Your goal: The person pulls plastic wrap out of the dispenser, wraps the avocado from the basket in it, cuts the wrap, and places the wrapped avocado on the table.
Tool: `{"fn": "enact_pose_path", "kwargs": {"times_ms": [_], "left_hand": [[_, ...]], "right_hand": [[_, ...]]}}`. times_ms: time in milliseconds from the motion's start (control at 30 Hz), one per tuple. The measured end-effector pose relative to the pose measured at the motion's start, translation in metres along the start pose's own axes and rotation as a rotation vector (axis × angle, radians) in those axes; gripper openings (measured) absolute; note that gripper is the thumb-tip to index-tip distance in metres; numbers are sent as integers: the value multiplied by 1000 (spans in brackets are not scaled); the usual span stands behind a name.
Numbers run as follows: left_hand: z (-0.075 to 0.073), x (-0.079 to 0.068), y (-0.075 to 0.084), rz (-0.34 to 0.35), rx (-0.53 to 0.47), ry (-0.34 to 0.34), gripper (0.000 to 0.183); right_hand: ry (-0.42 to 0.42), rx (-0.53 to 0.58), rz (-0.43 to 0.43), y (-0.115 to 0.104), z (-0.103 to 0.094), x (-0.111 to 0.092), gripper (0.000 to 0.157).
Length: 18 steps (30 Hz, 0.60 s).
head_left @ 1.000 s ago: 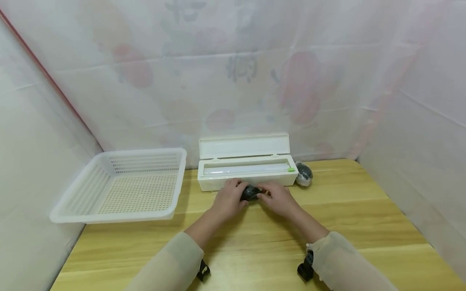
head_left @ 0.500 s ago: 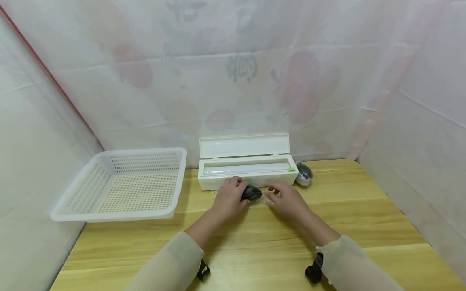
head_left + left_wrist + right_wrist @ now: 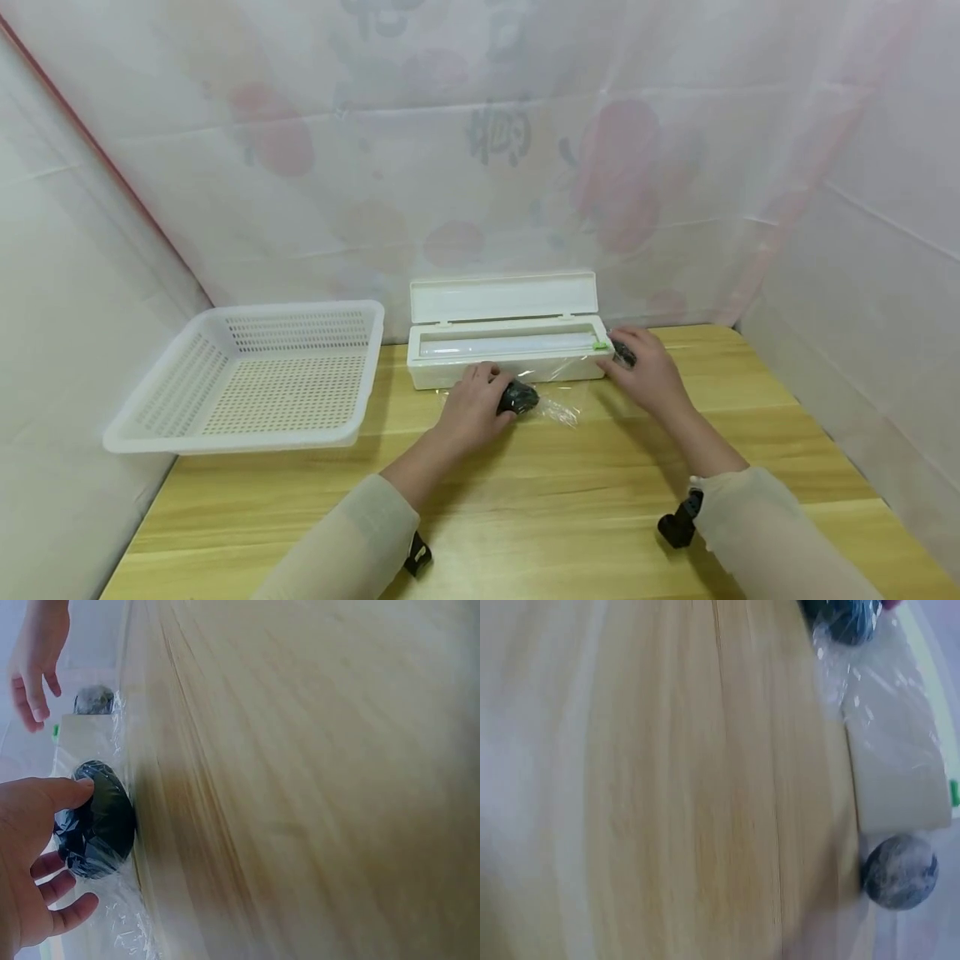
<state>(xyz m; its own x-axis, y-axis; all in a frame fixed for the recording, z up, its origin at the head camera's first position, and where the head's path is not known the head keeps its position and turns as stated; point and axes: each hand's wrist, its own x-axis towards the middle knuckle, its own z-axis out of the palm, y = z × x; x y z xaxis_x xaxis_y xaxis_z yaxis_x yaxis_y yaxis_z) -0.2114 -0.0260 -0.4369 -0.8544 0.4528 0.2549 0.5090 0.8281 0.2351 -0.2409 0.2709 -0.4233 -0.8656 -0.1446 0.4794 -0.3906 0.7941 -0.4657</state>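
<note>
My left hand (image 3: 471, 405) grips a dark oval fruit (image 3: 101, 817), avocado-like, on the table in front of the cling film box (image 3: 510, 368). In the left wrist view its thumb lies on the fruit and the other fingers stand behind. Clear film (image 3: 557, 410) covers the fruit and stretches out to its right. My right hand (image 3: 647, 373) is at the box's right end, fingertips close to the green slider (image 3: 600, 345) and loosely extended. It partly covers a second dark fruit (image 3: 900, 871), wrapped in film, beside the box. The box lid stands open over a film roll (image 3: 510, 344).
A white perforated basket (image 3: 225, 450) stands on the left of the wooden table (image 3: 540, 517). Printed cloth walls (image 3: 480, 167) close off the back and sides. Camera mounts hang at both wrists.
My right hand has let go of the film at the fruit's end and moved right to the slider end of the box. The left hand keeps its hold in the same place.
</note>
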Motion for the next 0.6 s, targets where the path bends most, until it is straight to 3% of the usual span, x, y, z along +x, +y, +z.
{"fn": "enact_pose_path", "kwargs": {"times_ms": [167, 300, 600], "left_hand": [[-1, -2, -2, -11, 0, -11, 53], [-2, -3, -2, -3, 0, -8, 53], [-3, -5, 0, 18, 28, -12, 55]], "right_hand": [[-163, -53, 76, 5, 3, 7, 77], [-229, -96, 78, 6, 8, 9, 84], [-206, -122, 77, 4, 11, 6, 75]]}}
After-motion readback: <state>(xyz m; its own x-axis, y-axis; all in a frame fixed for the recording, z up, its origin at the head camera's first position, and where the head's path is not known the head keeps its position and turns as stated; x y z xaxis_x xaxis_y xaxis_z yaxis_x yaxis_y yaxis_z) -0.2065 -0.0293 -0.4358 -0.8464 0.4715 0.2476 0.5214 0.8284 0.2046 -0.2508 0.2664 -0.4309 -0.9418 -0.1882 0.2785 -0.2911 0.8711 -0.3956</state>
